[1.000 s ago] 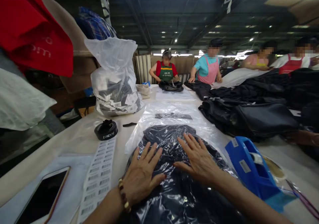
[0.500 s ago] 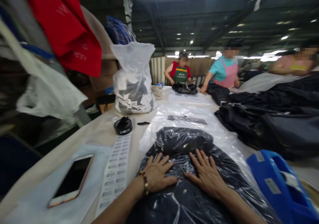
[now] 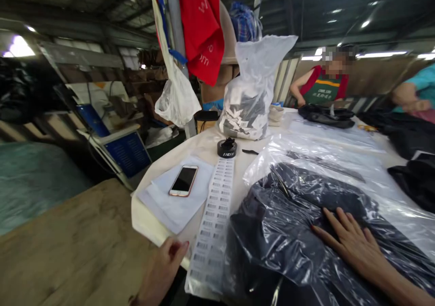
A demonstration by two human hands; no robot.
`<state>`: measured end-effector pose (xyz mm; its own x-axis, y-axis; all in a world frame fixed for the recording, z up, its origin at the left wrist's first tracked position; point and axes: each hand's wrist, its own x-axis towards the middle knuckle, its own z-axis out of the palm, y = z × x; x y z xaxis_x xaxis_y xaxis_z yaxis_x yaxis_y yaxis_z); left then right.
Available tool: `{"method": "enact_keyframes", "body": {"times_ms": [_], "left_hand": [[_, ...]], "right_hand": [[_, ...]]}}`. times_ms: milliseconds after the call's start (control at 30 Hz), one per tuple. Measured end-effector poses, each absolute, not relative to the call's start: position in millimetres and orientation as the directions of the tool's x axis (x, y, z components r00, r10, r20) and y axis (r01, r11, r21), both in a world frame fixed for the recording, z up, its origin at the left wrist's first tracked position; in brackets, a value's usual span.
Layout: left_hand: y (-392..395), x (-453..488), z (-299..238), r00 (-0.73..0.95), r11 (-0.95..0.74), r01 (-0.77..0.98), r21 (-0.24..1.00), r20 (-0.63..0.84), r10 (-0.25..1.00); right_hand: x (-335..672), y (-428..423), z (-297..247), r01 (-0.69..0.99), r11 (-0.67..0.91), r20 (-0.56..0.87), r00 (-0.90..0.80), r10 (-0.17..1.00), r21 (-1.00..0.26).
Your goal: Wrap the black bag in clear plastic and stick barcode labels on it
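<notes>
A black item in clear plastic, seemingly a bag (image 3: 285,233), lies across the table's near right side. My right hand (image 3: 356,242) rests flat on its shiny wrapping, fingers spread. My left hand (image 3: 163,265) is off the table's near edge, left of the bagged item, with its fingers curled in towards the thumb; nothing shows in it. Close beside it runs a long sheet of barcode labels (image 3: 212,220), its lower end by the table edge. On the label sheet's far end stands a black roll of tape or strap (image 3: 227,148).
A phone (image 3: 183,180) lies on white sheets (image 3: 163,206) at the left. Behind stands a clear sack of tags (image 3: 248,109). A white plastic bag (image 3: 178,102) and red cloth (image 3: 202,34) hang from a post. Across the table, a person in a green apron (image 3: 322,90) handles a black item.
My view has swung left. My left hand has lifted off the wrapped black item and moved left past the table edge, its fingers curling. The right hand stays flat on the plastic.
</notes>
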<state>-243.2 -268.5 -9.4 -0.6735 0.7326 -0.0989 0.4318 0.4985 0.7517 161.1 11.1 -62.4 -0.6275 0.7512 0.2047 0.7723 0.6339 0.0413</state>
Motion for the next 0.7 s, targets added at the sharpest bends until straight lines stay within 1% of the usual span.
{"method": "enact_keyframes", "body": {"times_ms": [33,100,167,200,233,267,333,367,400,433,467,500,533,567,600,633,700], "left_hand": [[-282.8,-235.8,-20.8,-0.684,0.530,0.353,0.771,-0.174,0.709],[-300.2,-221.3,-39.7,-0.635,0.593,0.112,0.797,-0.402,0.660],[-305.3,-210.9,-49.2,-0.478,0.604,-0.178,0.777,-0.605,0.637],[-304.8,-207.7,-49.7,-0.392,0.579,-0.305,0.756,-0.654,0.647],[-303.3,-205.9,-47.3,-0.316,0.546,-0.403,0.735,-0.671,0.670],[-301.3,-205.2,-42.6,-0.268,0.505,-0.468,0.725,-0.661,0.701],[-296.5,-206.5,-28.2,-0.239,0.421,-0.524,0.740,-0.602,0.762],[-293.8,-208.1,-19.9,-0.244,0.376,-0.533,0.758,-0.563,0.789],[-290.9,-210.3,-11.4,-0.260,0.331,-0.539,0.774,-0.526,0.810],[-287.5,-212.9,-3.3,-0.283,0.287,-0.542,0.790,-0.493,0.823],[-283.7,-215.8,4.2,-0.313,0.247,-0.539,0.806,-0.463,0.829],[-279.5,-218.8,11.1,-0.347,0.216,-0.531,0.820,-0.442,0.827],[-275.2,-221.7,17.3,-0.389,0.183,-0.518,0.836,-0.421,0.819],[-271.0,-224.2,22.8,-0.434,0.149,-0.502,0.852,-0.396,0.809],[-267.1,-225.9,27.6,-0.471,0.116,-0.491,0.864,-0.375,0.799],[-263.7,-226.5,31.6,-0.499,0.083,-0.487,0.869,-0.355,0.790],[-259.1,-223.6,37.2,-0.517,0.034,-0.500,0.865,-0.330,0.790]], "right_hand": [[163.2,15.0,-61.7,0.766,0.641,0.187,-0.636,0.749,0.038],[166.2,23.1,-52.8,0.750,0.662,0.135,-0.657,0.742,0.012],[165.9,28.0,-32.8,0.715,0.698,0.115,-0.690,0.715,-0.046],[163.4,27.5,-19.1,0.689,0.720,0.124,-0.710,0.693,-0.078],[158.5,24.1,-3.7,0.663,0.742,0.140,-0.728,0.671,-0.105],[150.9,17.3,12.7,0.646,0.752,0.169,-0.733,0.659,-0.128],[126.6,-6.3,45.8,0.633,0.761,0.204,-0.734,0.648,-0.141],[110.0,-22.3,61.2,0.664,0.730,0.304,-0.670,0.677,-0.164],[91.2,-40.0,75.1,0.634,0.754,0.340,-0.681,0.649,-0.170],[70.8,-58.1,87.2,0.580,0.795,0.388,-0.702,0.598,-0.177],[49.7,-75.8,97.2,0.449,0.875,0.468,-0.743,0.478,-0.180],[28.8,-92.0,104.8,0.326,0.928,0.510,-0.776,0.371,-0.179],[9.0,-106.2,109.7,0.220,0.959,0.519,-0.807,0.282,-0.180],[-9.1,-118.0,111.8,0.134,0.972,0.530,-0.819,0.217,-0.192],[-24.9,-127.4,111.0,0.080,0.972,0.511,-0.839,0.184,-0.219],[-38.0,-134.5,107.5,0.052,0.967,0.506,-0.844,0.176,-0.250],[-56.2,-143.1,94.3,0.027,0.946,0.520,-0.830,0.201,-0.323]]}}
